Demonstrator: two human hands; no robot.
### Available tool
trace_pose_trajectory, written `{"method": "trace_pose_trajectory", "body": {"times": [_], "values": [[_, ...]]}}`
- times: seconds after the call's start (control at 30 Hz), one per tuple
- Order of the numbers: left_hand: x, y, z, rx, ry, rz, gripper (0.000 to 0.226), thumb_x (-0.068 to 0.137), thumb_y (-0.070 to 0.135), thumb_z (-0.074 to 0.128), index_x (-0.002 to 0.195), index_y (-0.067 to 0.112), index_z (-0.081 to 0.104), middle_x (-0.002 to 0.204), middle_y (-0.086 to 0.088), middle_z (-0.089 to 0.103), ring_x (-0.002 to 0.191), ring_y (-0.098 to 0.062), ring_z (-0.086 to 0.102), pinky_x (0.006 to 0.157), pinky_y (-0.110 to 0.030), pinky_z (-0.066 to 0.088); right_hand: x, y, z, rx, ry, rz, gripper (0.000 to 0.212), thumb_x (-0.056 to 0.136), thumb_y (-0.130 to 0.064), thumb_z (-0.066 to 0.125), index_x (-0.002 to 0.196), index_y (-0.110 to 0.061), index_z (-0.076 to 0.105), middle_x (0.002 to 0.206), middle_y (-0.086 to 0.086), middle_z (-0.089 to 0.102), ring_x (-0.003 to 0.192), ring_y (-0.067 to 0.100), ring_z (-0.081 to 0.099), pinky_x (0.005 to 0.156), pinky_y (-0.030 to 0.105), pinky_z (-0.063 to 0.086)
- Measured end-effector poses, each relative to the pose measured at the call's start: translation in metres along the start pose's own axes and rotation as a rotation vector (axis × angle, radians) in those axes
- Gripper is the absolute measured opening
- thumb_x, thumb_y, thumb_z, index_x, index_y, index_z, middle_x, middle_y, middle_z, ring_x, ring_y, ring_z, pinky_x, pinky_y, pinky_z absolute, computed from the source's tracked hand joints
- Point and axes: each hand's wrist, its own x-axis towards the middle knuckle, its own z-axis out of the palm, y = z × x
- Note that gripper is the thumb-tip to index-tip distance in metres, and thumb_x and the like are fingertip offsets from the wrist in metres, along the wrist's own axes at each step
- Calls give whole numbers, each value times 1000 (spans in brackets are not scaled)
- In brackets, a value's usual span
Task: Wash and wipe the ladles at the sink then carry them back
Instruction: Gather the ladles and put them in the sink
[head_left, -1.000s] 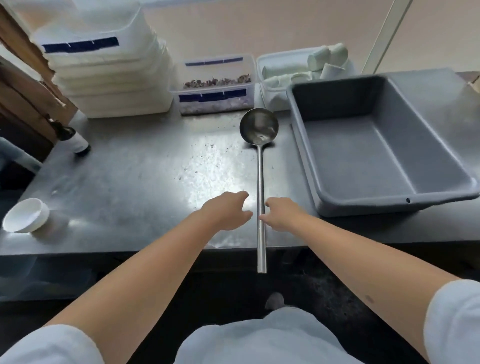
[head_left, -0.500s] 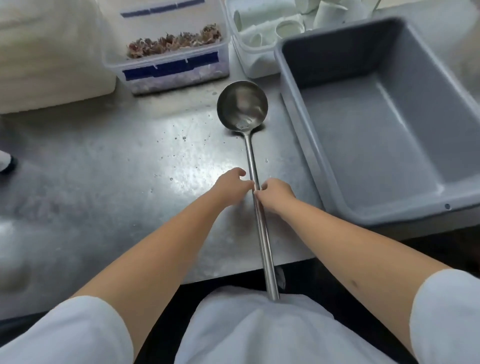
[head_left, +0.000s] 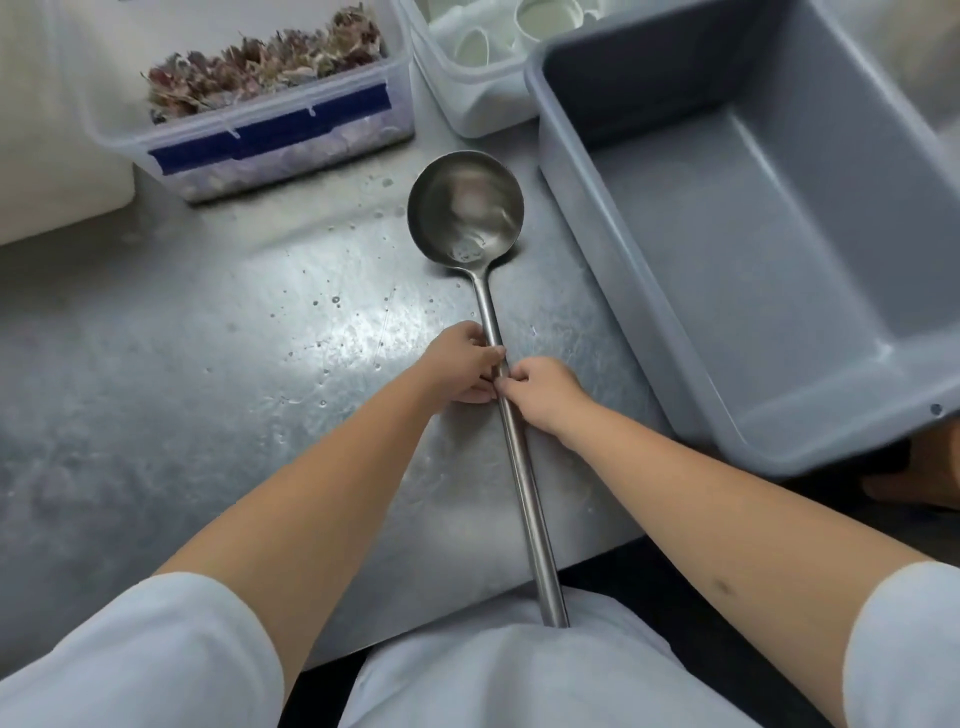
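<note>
Far left, a clear tub (head_left: 270, 111) of dried petals sits on the wet steel counter (head_left: 156, 364). In the middle lies the ladle (head_left: 511, 415), bowl up and away from me, its long handle running back past the near counter edge to my apron. My left hand (head_left: 460, 366) and right hand (head_left: 543, 392) meet on the shaft, fingers curled around it from either side. To the right stands a grey bin (head_left: 597, 249). With a grip this near the bowl, on wet metal, I judge the overhanging handle could tip or slide as I lift
</note>
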Motion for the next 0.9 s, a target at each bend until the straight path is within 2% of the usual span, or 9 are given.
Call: {"method": "trace_pose_trajectory", "body": {"times": [0.07,0.13,0.23,0.33,0.43,0.6,0.7,0.83,0.9], "values": [[-1,2,-5,-15,-29,9,7,94,19,62,99,17,58,80,-9,70,67,-22,70,62,-32,59,-1,-5,2,73,-36,12,36,95,-31,57,64,-13,48,63,6,49,63,21,50,59,31,40],[-1,4,-10,-30,-51,5,9,94,18,62,101,15,58,78,-9,70,67,-22,70,61,-32,57,-1,-5,5,198,-69,31,33,93,-33,57,74,-6,59,74,14,66,73,29,67,74,44,56],[-1,5,-15,-9,-72,-9,15,92,22,63,103,13,58,81,-10,71,70,-23,71,63,-31,56,-3,-5,9,315,-99,43,29,96,-26,56,85,1,62,78,16,70,79,34,74,83,58,55],[-2,6,-15,-119,-55,-26,11,93,24,63,90,14,57,83,-6,65,74,-20,65,68,-31,53,-12,-13,5,431,-127,77,23,99,-19,54,95,2,62,84,15,66,72,27,72,79,50,60],[-3,8,-15,-365,-49,-34,4,95,14,58,95,10,60,92,-11,69,84,-26,69,70,-34,56,-21,-18,3,472,-179,114,21,99,-14,55,103,5,62,88,16,66,71,23,71,73,39,61],[-15,12,-14,-370,-87,-10,7,96,11,59,102,6,59,91,-12,69,80,-26,70,61,-31,57,-36,-17,-2,494,-153,110,15,98,-13,57,96,0,63,89,16,66,73,25,71,72,38,61],[-24,16,-11,-367,-74,16,8,97,10,58,101,4,58,90,-13,67,76,-26,68,62,-31,59,-47,-19,-5,531,-129,97,14,98,-12,57,96,0,63,87,15,65,69,25,69,69,36,61],[-35,30,-12,-313,-69,85,8,97,11,57,100,4,59,90,-12,67,74,-25,68,65,-33,60,-59,-26,-14,530,-69,47,12,97,-11,58,92,-2,62,84,14,65,66,23,70,76,41,59],[-41,41,-14,-303,-58,118,11,97,11,57,103,2,59,90,-12,67,75,-26,69,68,-34,61,-65,-32,-23,525,-48,10,11,96,-10,58,92,-1,61,85,16,63,66,24,70,70,38,59]]}}
